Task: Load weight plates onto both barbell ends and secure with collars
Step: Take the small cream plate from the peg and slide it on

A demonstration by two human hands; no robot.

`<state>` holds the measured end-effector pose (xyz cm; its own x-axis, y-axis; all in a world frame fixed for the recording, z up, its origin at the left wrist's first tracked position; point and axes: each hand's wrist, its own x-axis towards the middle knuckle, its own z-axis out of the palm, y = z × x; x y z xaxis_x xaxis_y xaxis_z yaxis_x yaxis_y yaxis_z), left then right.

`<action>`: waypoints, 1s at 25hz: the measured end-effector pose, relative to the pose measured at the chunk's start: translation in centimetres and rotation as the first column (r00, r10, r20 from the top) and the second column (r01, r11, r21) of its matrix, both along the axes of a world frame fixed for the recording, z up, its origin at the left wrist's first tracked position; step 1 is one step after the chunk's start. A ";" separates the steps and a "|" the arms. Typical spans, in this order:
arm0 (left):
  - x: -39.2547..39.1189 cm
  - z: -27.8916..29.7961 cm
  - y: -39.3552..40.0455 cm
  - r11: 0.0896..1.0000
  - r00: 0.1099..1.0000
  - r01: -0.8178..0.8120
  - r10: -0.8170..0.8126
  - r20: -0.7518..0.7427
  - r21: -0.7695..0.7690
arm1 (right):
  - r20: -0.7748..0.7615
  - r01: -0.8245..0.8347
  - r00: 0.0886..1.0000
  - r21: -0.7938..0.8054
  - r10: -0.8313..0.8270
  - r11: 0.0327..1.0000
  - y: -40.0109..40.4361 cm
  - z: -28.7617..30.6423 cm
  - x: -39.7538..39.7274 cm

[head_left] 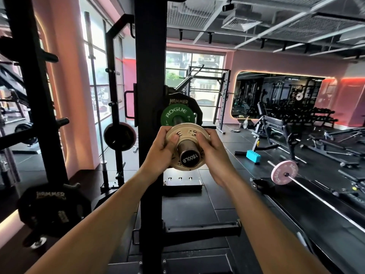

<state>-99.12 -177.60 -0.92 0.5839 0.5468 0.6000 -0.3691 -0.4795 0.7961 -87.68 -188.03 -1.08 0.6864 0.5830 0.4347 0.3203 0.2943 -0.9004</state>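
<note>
A barbell sleeve point(190, 156) points at me, its end cap marked 1500LB. Threaded on the sleeve near its tip is a small cream weight plate point(186, 133). My left hand point(161, 149) grips that plate's left rim and my right hand point(212, 151) grips its right rim. Farther down the sleeve sits a green Rogue plate point(170, 115), and behind it a black Hammer plate point(181, 100). No collar is in sight.
A black rack upright point(151, 76) stands just left of the sleeve. Black plates hang on storage pegs at left point(53, 206). A barbell with a pink plate point(284, 172) lies on the floor at right, with benches and dumbbell racks behind it.
</note>
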 end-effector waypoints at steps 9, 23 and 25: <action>5.9 -0.3 7.3 0.999 0.999 0.042 -0.042 -0.003 0.014 | 0.048 -0.029 0.998 -0.039 0.031 0.999 6.2 1.0 5.2; 15.3 0.0 18.8 0.989 0.978 -0.112 0.093 -0.185 -0.096 | 0.069 0.028 0.998 -0.188 -0.015 0.982 16.5 1.2 14.8; 15.8 0.6 19.9 0.965 0.952 -0.258 0.245 -0.186 -0.048 | 0.149 0.111 0.986 -0.203 -0.081 0.973 17.4 0.9 16.7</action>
